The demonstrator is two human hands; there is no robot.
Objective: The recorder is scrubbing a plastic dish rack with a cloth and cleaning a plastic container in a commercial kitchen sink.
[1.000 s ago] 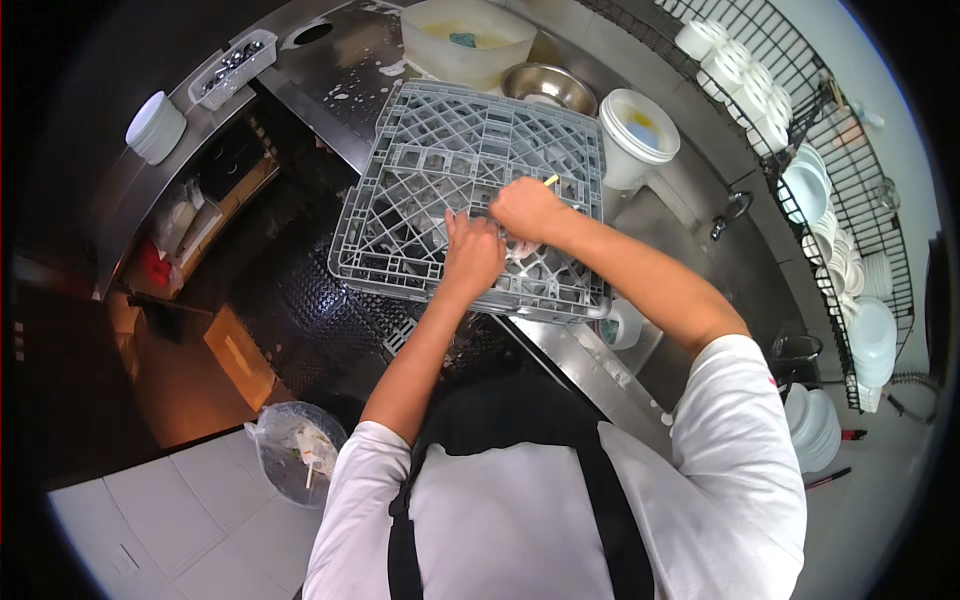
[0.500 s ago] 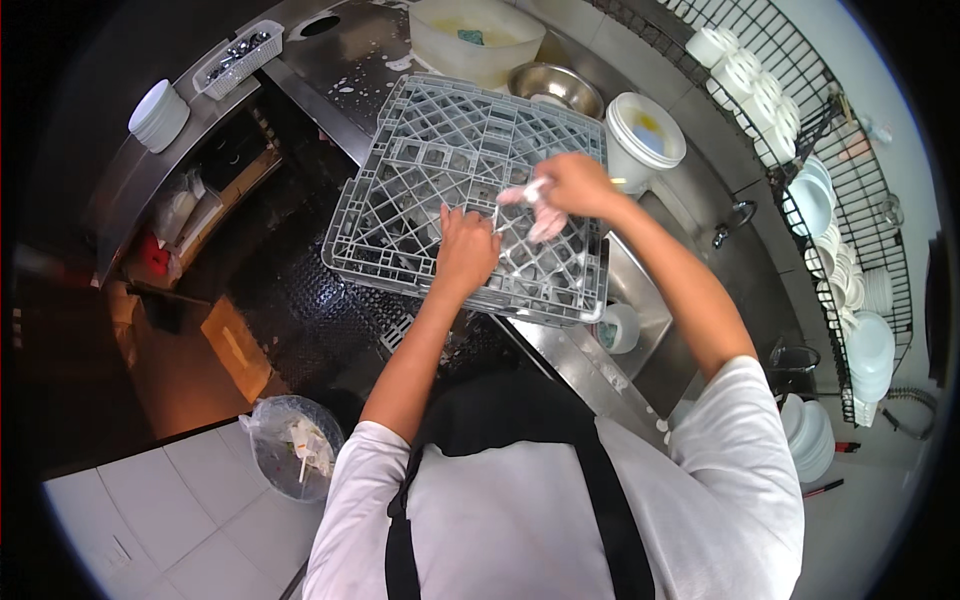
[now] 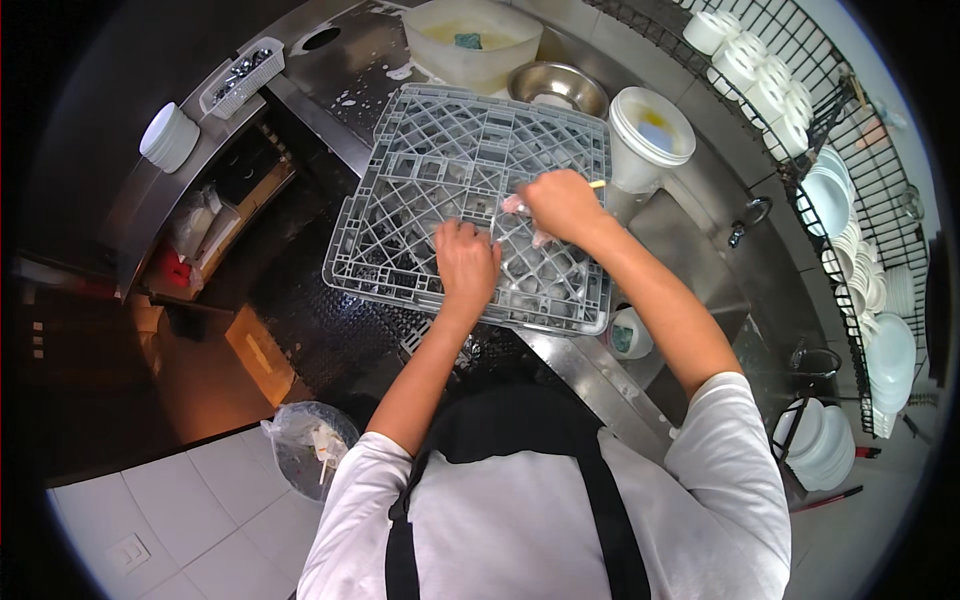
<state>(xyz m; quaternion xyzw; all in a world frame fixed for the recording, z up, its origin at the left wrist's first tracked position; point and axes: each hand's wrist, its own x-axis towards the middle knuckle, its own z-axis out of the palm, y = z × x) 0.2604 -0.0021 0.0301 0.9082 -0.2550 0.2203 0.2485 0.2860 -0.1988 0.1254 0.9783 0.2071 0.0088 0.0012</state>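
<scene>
A grey plastic lattice rack [image 3: 495, 150] spans the sink counter in front of me, tilted slightly. Rounded clear shapes, apparently glasses [image 3: 550, 268], show through its openings. My left hand [image 3: 467, 262] rests on the rack's middle, fingers curled over the lattice bars. To its right, my right hand [image 3: 562, 208] is closed round a crumpled pink cloth [image 3: 541, 239], pressed down near the lattice. Most of the cloth is hidden beneath the fingers.
Behind the rack stand a cloudy tub [image 3: 470, 40], a steel bowl [image 3: 558, 86] and a white bucket [image 3: 652, 140]. A faucet [image 3: 745, 222] juts over the right sink. Wire shelving [image 3: 815, 80] holds crockery. A lined bin [image 3: 305, 450] is at lower left.
My right hand has come down and slightly left with the pink cloth, from above the rack to its lattice. The left hand stays on the bars. The whole view has shifted a little.
</scene>
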